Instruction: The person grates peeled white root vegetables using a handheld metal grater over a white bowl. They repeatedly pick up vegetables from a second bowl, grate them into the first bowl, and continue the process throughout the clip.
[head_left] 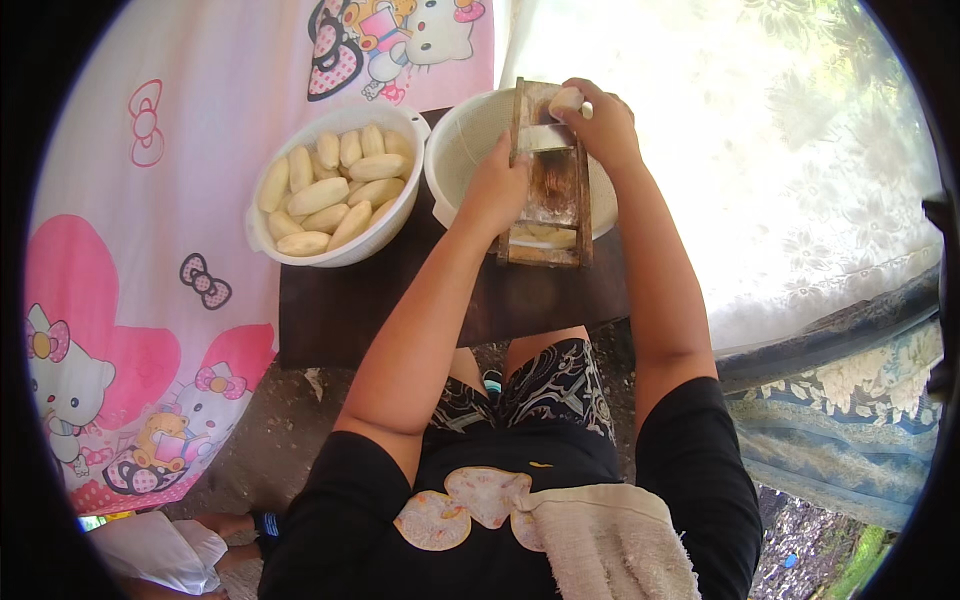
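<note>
A wooden slicer (555, 195) with a metal blade (545, 138) across it leans over a white basin (460, 140). My left hand (499, 185) is closed round the slicer's left side rail. In my right hand (606, 124) is a peeled banana (566, 100), held against the board just beyond the blade; the fingers cover part of it. Pale pieces show low in the basin under the slicer, though their shape is hard to make out. Left of the basin, several whole peeled bananas (322, 195) fill a white colander (388, 222).
Both containers stand on a dark table (420, 300) before my knees. A pink printed curtain (200, 120) hangs along the left, a white lace curtain (780, 200) along the right. A towel (610, 540) lies over my front. Another person's legs (235, 535) show at lower left.
</note>
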